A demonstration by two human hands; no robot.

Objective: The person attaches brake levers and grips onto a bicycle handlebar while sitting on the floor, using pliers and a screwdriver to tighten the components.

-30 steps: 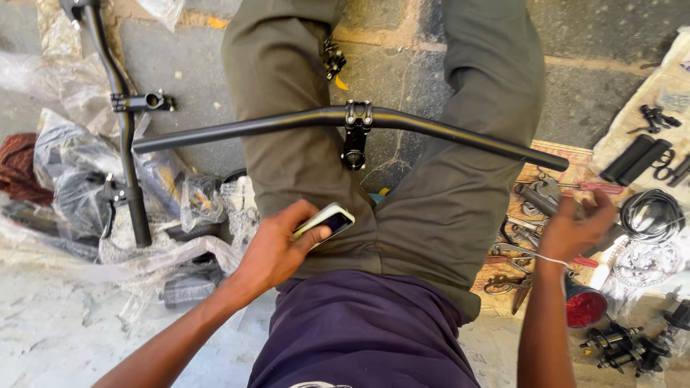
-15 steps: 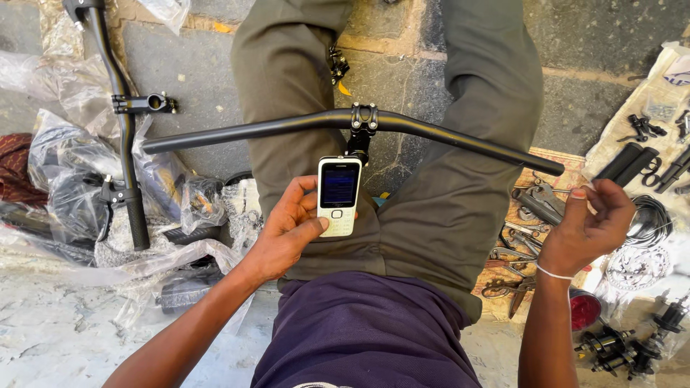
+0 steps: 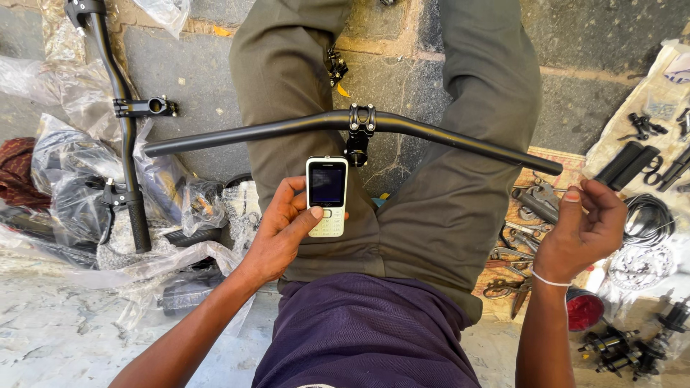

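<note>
— What lay at your far left?

— A second black handlebar (image 3: 118, 122) stood on end over crumpled clear plastic wrap (image 3: 65, 194) on the stone floor (image 3: 194, 79), with a clamp (image 3: 147, 108) sticking out of its side. A dark red cloth (image 3: 14, 169) sat at the very edge.

— And your left hand?

— My left hand (image 3: 284, 230) was curled around a small white keypad phone (image 3: 327, 195), fingers behind it and my thumb pressed on the keys under the dark screen. I held it upright over my left thigh, just below the middle of the bar.

— Which bar?

— A long black handlebar (image 3: 251, 131) rested across both my legs in olive trousers (image 3: 445, 187), its stem clamp (image 3: 361, 122) sitting in the gap between my knees, just above the phone's top edge but apart from it.

— And on your right?

— My right hand (image 3: 582, 230) was raised beside my right thigh, fingers loosely curled with the thumb and forefinger brought together. Whether they pinched anything, I couldn't tell. A thin white band (image 3: 550, 280) ran round that wrist.

— What was around it?

— Wrenches and pliers (image 3: 528, 205) lay on a mat under it, a red round part (image 3: 583, 310) was near the wrist, black grips (image 3: 629, 164) and a coiled cable (image 3: 647, 219) were farther right, and hub parts (image 3: 632, 348) were in the lower corner.
</note>
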